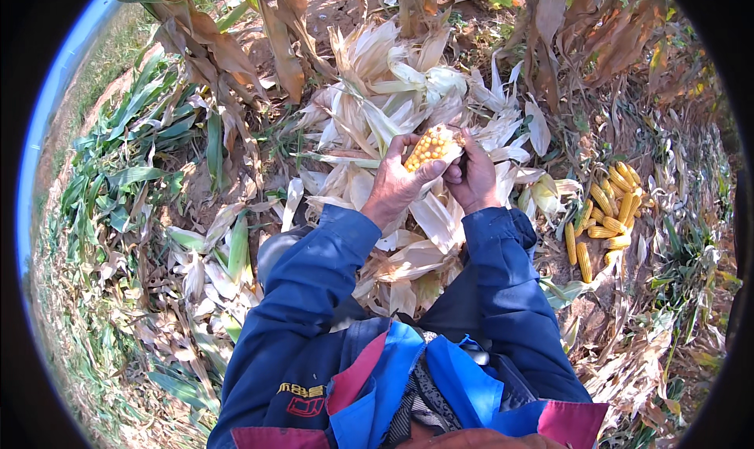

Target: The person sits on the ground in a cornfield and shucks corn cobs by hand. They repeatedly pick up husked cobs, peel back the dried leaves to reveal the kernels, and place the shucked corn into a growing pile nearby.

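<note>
A corn cob with yellow kernels is held up before me, some husk still at its upper right end. My left hand grips it around the lower left, thumb laid along the side facing me. At the other end, my right hand has its fingers pinched near the husk; part of these fingers is hidden behind the cob. Beneath both hands spreads a heap of pale, dry corn husks.
Husked yellow cobs form a pile on the soil at the right. Several ears in their husks lie at the left. Dry corn stalks stand ahead, and cut green leaves are heaped at the far left.
</note>
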Motion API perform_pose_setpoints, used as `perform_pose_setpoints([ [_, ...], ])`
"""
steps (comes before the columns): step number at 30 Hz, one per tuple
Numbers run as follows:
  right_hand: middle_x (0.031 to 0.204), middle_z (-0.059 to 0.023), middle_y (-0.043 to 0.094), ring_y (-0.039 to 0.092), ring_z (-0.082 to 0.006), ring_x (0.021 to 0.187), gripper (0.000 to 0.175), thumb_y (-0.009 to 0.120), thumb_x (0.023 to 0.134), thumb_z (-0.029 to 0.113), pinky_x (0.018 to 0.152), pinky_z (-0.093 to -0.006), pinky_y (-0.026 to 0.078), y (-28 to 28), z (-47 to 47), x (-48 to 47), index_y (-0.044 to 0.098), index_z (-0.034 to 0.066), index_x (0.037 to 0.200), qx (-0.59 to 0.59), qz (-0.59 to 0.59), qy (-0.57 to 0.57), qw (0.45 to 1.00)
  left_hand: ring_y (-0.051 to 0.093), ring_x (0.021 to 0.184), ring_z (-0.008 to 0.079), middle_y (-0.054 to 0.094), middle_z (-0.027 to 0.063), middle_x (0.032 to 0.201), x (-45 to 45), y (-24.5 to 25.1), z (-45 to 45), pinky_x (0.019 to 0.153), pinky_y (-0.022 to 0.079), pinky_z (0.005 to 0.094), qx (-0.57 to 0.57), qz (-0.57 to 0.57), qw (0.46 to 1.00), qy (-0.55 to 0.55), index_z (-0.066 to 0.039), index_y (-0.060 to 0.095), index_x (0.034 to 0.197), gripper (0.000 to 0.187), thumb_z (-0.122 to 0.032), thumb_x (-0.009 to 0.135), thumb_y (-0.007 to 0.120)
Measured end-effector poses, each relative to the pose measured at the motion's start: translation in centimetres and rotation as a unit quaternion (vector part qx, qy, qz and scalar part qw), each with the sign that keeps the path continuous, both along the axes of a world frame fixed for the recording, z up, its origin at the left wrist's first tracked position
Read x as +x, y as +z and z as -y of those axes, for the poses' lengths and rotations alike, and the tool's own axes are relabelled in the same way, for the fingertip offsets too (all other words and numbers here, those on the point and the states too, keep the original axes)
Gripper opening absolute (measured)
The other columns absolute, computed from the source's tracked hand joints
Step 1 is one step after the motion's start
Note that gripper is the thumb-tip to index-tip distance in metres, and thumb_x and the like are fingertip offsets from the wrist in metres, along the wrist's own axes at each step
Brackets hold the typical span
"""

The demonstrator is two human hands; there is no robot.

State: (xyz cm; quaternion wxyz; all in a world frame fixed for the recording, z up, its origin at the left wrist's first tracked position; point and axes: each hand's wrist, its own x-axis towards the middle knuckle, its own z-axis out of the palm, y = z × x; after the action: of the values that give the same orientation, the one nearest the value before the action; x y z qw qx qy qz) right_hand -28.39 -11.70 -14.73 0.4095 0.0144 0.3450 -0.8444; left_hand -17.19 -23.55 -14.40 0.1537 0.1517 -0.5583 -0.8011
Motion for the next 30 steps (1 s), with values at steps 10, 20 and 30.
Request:
perform_pose_setpoints([
  [10, 0.063, -0.0044, 0.054, 0.047, -0.0146, 0.051, 0.028, 0.055, 0.102, 0.032, 0.047, -0.0268, 0.038, 0.8, 0.4, 1.4, 0.06, 0.0058, 0.095, 0.053, -0.041, -0.043, 0.997, 0.067, 0.088, 0.018, 0.064, 0.0051, 0.097, -0.6, 2.9, 5.0, 0.073, 0.06, 0.039, 0.149, -0.01, 0.987, 0.054, -0.007, 0.056, 0.119, 0.04, -0.032, 0.092, 0.07],
  [20, 0.066, -0.0044, 0.06, 0.056, -0.0136, 0.053, 0.024, 0.058, 0.101, 0.033, 0.046, -0.0272, 0.044, -0.5, 0.4, 2.3, 0.06, 0.0098, 0.096, 0.06, -0.038, 0.029, 0.997, 0.067, 0.081, 0.0227, 0.064, 0.0094, 0.09, -0.4, 4.2, 8.0, 0.08, 0.058, 0.0441, 0.255, -0.143, 0.938, 0.188, -0.004, 0.055, 0.109, 0.044, -0.045, 0.095, 0.064],
  [30, 0.112, -0.0057, 0.062, 0.06, -0.0142, 0.1, 0.055, 0.062, 0.098, 0.039, 0.077, -0.0289, 0.048, 0.4, -0.7, 0.1, 0.048, 0.0058, 0.139, 0.232, -0.411, -0.181, 0.863, 0.069, 0.089, 0.0215, 0.07, 0.0097, 0.096, 0.6, 4.4, 6.9, 0.074, 0.053, 0.0322, -0.37, 0.055, 0.923, 0.089, -0.002, 0.056, 0.12, 0.056, -0.037, 0.083, 0.079],
])
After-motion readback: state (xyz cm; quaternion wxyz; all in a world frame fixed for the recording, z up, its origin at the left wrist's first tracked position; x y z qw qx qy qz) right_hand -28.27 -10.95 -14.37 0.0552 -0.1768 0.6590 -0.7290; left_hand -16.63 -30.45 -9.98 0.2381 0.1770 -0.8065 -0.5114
